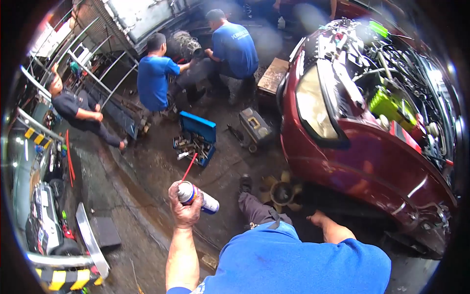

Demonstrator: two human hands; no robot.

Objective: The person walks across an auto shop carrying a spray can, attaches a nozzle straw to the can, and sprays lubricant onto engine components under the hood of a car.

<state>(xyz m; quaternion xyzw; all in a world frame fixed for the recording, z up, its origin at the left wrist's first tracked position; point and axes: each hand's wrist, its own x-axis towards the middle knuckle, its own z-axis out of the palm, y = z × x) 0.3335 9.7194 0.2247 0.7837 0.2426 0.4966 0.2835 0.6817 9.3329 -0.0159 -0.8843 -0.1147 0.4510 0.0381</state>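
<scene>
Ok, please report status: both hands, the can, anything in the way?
Left hand gripping can, red straw at top. Right hand near car, nothing seen in it. Fan on floor by foot, possible trip hazard.

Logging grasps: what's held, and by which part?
Spray can: left hand wrapped around its body, near the red straw end. Nothing visible in the right hand.

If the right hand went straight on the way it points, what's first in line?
Likely the fan, just up and left of the right hand in the picture. Depth is unclear; the hand might pass above it.
</scene>
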